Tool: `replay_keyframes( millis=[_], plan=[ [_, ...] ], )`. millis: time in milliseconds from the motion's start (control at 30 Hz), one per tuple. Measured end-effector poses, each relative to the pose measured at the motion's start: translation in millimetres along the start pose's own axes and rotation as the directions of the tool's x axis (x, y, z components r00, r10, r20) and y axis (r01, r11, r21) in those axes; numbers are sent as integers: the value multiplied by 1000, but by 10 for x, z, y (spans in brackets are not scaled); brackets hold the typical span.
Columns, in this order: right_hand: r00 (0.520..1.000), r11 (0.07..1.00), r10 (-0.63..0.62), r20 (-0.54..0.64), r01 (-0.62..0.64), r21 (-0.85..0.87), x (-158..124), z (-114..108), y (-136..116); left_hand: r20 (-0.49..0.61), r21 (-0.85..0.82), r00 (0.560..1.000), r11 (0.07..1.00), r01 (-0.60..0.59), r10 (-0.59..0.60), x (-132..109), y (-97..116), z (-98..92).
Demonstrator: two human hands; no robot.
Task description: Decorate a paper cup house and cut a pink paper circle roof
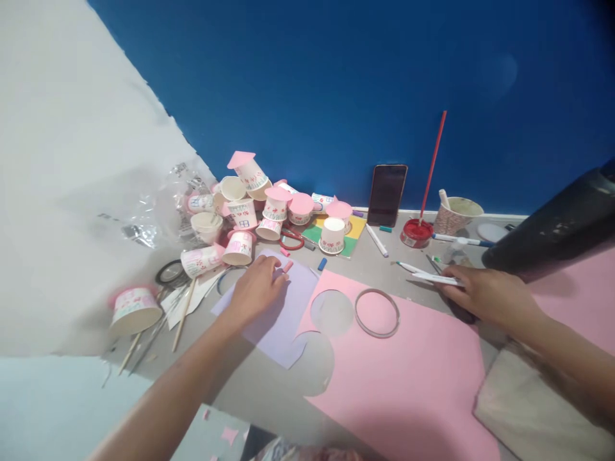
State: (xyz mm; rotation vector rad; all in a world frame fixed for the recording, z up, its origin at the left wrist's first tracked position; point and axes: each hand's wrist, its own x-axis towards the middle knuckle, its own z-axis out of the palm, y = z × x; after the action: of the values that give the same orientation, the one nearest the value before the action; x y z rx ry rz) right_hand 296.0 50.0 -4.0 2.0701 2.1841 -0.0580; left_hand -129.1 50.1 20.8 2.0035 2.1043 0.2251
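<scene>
White marker (436, 278), held slantwise; pink cap (287, 266), held

Near the frame's centre, on the grey counter (257, 397), a lavender paper sheet (284, 325) lies left of a pink paper sheet (413, 384). Behind them are white paper cups (241, 215), and right of these, a black rectangular phone (387, 195).

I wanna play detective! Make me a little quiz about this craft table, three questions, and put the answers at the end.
1. True or false: the phone is lying flat.
2. Fill the gap: the thin round ring lies on ____ paper.
3. Pick one: what is the right hand holding?
A) scissors
B) a white pen
C) a paper cup

Key:
1. False; it is propped up against the blue wall.
2. Pink.
3. B.
</scene>
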Motion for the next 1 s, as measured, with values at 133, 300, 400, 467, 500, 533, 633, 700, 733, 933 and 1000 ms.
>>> replay_keyframes(
  millis=[133,300,400,467,500,533,633,700,733,933,1000],
  plan=[
    [994,931,-106,-17,105,350,-84,-82,-31,-17,-46,1000,999,-6,5,209,29,35],
    [967,693,-234,96,97,714,-309,-288,-187,28,-246,998,968,-53,62,238,95,64],
    [947,585,-281,153,43,810,-397,-356,-282,114,-444,984,893,-74,138,155,208,31],
    [931,516,-315,182,7,857,-432,-376,-331,153,-671,969,740,-42,193,89,339,-14],
    [926,487,-327,187,-5,873,-445,-381,-351,169,-775,960,632,-11,224,55,420,-40],
    [924,465,-334,186,-10,885,-458,-384,-366,182,-839,950,543,16,254,22,506,-65],
    [921,440,-349,175,-4,898,-490,-377,-377,181,-851,934,525,-8,308,-55,730,-132],
    [915,423,-363,177,-7,906,-499,-354,-346,123,-777,933,618,-122,339,-57,777,-165],
    [913,412,-367,177,-11,911,-497,-336,-320,74,-711,936,676,-191,343,-37,754,-176],
    [932,364,-345,112,24,931,-381,-220,-143,-61,11,978,980,-199,200,193,261,-177],
    [941,344,-325,92,27,939,-338,-212,-131,-28,49,979,979,-198,200,221,210,-129]
  ],
)
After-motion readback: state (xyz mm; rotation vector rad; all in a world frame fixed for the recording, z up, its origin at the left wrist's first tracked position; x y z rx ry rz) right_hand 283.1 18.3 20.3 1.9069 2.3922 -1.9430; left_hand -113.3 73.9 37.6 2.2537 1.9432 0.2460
